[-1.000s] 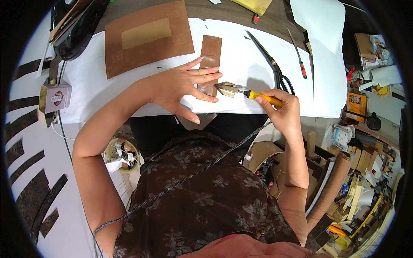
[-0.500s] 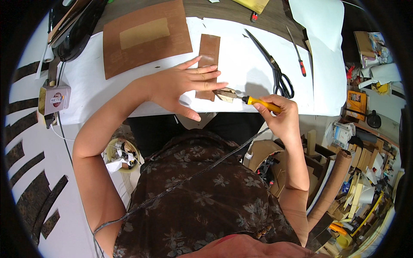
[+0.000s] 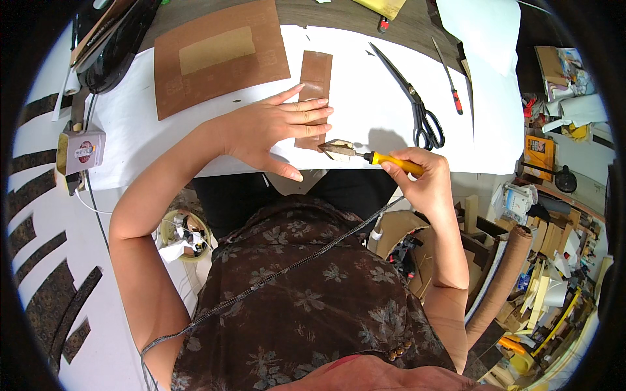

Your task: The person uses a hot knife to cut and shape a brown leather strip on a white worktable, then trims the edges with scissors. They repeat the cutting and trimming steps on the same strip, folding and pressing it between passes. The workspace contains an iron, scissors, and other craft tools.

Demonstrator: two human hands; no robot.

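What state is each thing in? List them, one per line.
left hand: flat, fingers spread, pressing the brown strip
right hand: gripping the yellow-handled iron tool
iron tool tip: at the strip's near end
scissors: closed, lying untouched
brown sheet: lying flat

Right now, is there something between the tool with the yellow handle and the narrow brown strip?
Nothing visible. The tool in the right hand has its tip at the strip's near end, beside the left hand's fingertips.
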